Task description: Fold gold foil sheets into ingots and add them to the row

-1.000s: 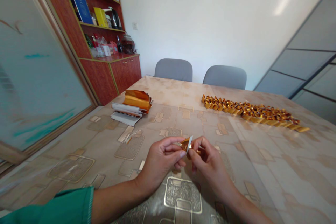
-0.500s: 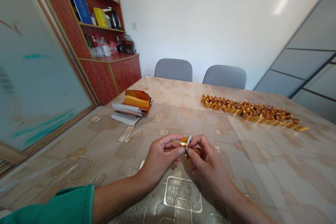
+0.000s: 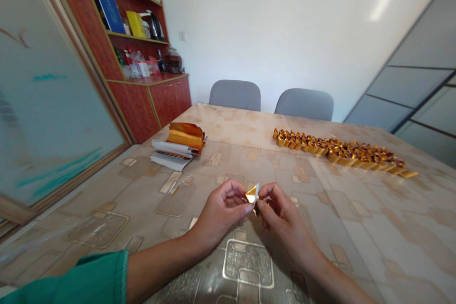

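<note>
Between my two hands is a small piece of gold foil paper (image 3: 252, 194), folded, with a pale edge showing on its right side. My left hand (image 3: 223, 206) pinches its left side between thumb and fingers. On the other side my right hand (image 3: 280, 206) grips it with thumb and forefinger, and its lower part is partly hidden by those fingers. Both hands are above the patterned tablecloth (image 3: 245, 263). Farther off to the left lies a stack of gold paper sheets (image 3: 187, 137) with white backs, curled up. To the right stand rows of folded gold paper pieces (image 3: 342, 152).
Two grey chairs (image 3: 235, 95) stand behind the table's far edge. A red-brown cabinet (image 3: 169, 99) with a kettle (image 3: 156, 24) and jars is at the back left. A frosted glass door (image 3: 57, 99) borders the left side.
The gold paper in my hands has turned so that a bright flat triangular face shows. My left fingers have shifted slightly along it. The stack and the rows are unchanged.
</note>
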`<state>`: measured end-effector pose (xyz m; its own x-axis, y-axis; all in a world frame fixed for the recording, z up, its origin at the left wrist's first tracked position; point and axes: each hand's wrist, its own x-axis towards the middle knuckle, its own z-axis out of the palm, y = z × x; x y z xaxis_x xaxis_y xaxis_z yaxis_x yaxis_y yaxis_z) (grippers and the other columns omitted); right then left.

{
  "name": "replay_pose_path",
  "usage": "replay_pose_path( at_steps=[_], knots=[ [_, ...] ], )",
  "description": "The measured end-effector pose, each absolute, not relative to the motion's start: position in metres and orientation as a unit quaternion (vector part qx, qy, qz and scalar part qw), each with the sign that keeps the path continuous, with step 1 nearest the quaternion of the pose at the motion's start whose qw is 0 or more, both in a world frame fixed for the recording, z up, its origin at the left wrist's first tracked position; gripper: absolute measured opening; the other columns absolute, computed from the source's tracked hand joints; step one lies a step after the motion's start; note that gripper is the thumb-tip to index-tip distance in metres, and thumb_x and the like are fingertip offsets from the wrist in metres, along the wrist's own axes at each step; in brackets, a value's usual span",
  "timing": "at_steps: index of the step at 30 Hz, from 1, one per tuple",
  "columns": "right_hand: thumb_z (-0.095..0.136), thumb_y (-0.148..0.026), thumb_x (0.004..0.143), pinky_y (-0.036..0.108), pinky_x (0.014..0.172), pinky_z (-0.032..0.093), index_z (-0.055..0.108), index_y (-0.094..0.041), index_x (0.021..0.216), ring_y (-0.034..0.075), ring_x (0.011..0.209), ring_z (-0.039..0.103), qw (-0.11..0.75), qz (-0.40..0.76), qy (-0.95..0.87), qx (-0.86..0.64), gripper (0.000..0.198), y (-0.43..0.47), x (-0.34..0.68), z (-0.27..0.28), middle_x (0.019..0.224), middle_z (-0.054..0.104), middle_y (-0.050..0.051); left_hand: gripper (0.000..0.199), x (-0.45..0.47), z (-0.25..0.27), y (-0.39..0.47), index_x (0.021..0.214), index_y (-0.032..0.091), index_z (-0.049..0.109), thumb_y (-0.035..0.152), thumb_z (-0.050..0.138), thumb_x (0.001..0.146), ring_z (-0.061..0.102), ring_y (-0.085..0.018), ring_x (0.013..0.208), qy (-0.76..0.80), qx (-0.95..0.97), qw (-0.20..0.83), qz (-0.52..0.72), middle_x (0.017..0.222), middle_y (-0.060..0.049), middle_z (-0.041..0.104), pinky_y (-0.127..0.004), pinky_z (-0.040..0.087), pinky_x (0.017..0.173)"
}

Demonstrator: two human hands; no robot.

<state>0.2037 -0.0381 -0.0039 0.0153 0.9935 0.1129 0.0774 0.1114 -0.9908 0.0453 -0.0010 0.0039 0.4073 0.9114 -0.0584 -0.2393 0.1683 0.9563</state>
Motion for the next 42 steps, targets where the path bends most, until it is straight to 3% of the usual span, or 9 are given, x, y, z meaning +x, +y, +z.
replay_pose_path(
  at_steps=[6,10,13,19,25,32,36,42],
  knots=[
    [0.054,-0.037,0.095,0.02,0.046,0.035,0.05,-0.024,0.091,0.01,0.053,0.043,0.515,0.482,-0.518,-0.484,0.015,-0.038,0.203,-0.004,0.067,0.049,-0.006,0.029,0.045,0.003,-0.002,0.082,0.016,0.055,0.031,0.079,0.073,0.058,-0.011,0.065,0.349,0.512,0.662,0.422,0.073,0.001,0.062,-0.022,0.047,0.061],
    [0.056,-0.038,0.094,0.02,0.047,0.034,0.051,-0.023,0.092,0.01,0.054,0.043,0.51,0.471,-0.525,-0.492,0.016,-0.038,0.204,-0.007,0.07,0.053,-0.004,0.032,0.044,-0.001,0.001,0.091,0.016,0.058,0.038,0.076,0.077,0.06,-0.012,0.064,0.331,0.495,0.682,0.424,0.075,0.001,0.064,-0.025,0.05,0.06],
    [0.059,-0.038,0.092,0.021,0.049,0.034,0.053,-0.022,0.09,0.009,0.056,0.044,0.504,0.447,-0.539,-0.506,0.017,-0.038,0.204,-0.007,0.075,0.055,-0.003,0.037,0.045,-0.001,0.002,0.1,0.015,0.063,0.034,0.079,0.073,0.062,-0.012,0.067,0.328,0.496,0.685,0.421,0.082,-0.001,0.067,-0.024,0.051,0.061],
    [0.057,-0.039,0.093,0.021,0.049,0.033,0.052,-0.023,0.089,0.009,0.056,0.044,0.493,0.467,-0.535,-0.503,0.018,-0.038,0.205,-0.004,0.076,0.057,-0.003,0.032,0.045,0.002,0.0,0.096,0.012,0.068,0.032,0.079,0.073,0.063,-0.012,0.067,0.342,0.492,0.682,0.419,0.081,-0.004,0.069,-0.022,0.05,0.059],
    [0.058,-0.033,0.093,0.02,0.049,0.034,0.052,-0.022,0.089,0.009,0.059,0.045,0.496,0.448,-0.55,-0.502,0.013,-0.038,0.207,0.001,0.078,0.056,-0.003,0.044,0.044,0.0,-0.001,0.112,0.014,0.064,0.027,0.078,0.073,0.064,-0.012,0.066,0.321,0.49,0.698,0.412,0.086,-0.004,0.069,-0.023,0.051,0.059],
    [0.059,-0.035,0.092,0.018,0.045,0.036,0.05,-0.023,0.09,0.009,0.056,0.046,0.486,0.483,-0.536,-0.493,0.015,-0.039,0.206,0.003,0.073,0.054,-0.005,0.041,0.046,0.003,-0.004,0.111,0.013,0.064,0.023,0.075,0.073,0.062,-0.009,0.06,0.335,0.496,0.682,0.42,0.087,-0.005,0.07,-0.021,0.049,0.058],
    [0.06,-0.036,0.09,0.017,0.043,0.037,0.05,-0.022,0.089,0.008,0.052,0.045,0.478,0.492,-0.539,-0.49,0.017,-0.039,0.205,0.008,0.073,0.054,-0.005,0.045,0.045,0.0,-0.004,0.121,0.015,0.063,0.021,0.07,0.077,0.062,-0.01,0.064,0.329,0.524,0.665,0.42,0.088,-0.005,0.07,-0.021,0.05,0.061],
    [0.06,-0.032,0.089,0.017,0.043,0.038,0.051,-0.022,0.089,0.006,0.05,0.046,0.48,0.49,-0.534,-0.495,0.013,-0.039,0.205,0.007,0.074,0.055,-0.006,0.041,0.043,-0.004,-0.003,0.119,0.016,0.066,0.021,0.069,0.078,0.063,-0.012,0.069,0.323,0.554,0.647,0.412,0.092,-0.006,0.071,-0.023,0.051,0.064]
  ],
)
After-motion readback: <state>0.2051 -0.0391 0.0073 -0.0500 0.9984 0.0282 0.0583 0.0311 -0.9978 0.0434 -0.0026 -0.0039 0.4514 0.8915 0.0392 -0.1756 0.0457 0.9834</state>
